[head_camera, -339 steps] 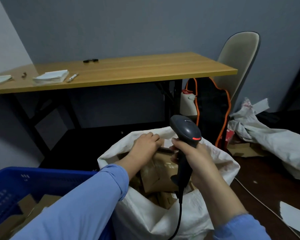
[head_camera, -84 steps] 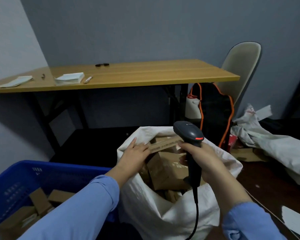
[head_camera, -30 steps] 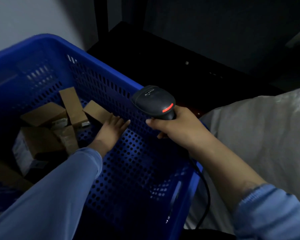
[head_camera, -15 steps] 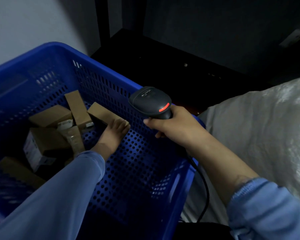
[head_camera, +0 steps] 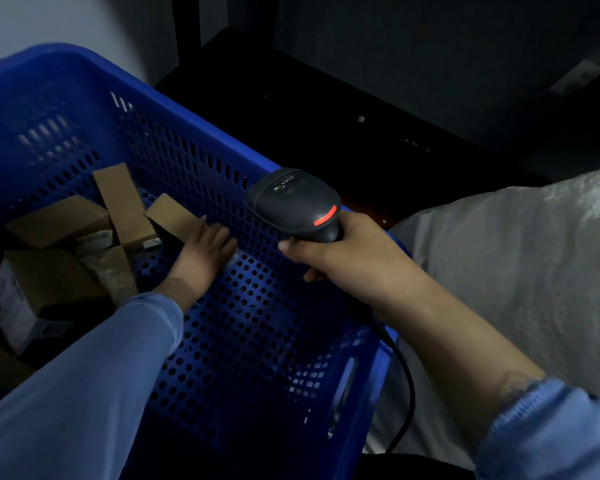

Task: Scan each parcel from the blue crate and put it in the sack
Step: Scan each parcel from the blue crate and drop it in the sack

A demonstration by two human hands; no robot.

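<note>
While the right hand [head_camera: 343, 252] grips the black handheld scanner [head_camera: 291, 202], the left hand [head_camera: 203, 252], its grip wide, touches a brown cardboard parcel [head_camera: 172, 214] in the blue perforated plastic crate [head_camera: 264, 341].

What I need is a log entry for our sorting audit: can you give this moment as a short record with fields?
left hand: inside the blue crate, fingers fairly straight, touching a brown parcel that leans by the crate wall
right hand: grips the scanner above the crate, red light showing
other parcels: several brown boxes lie in the crate
sack: white, beside the crate on the person's right
stage: parcel not yet lifted out
</note>
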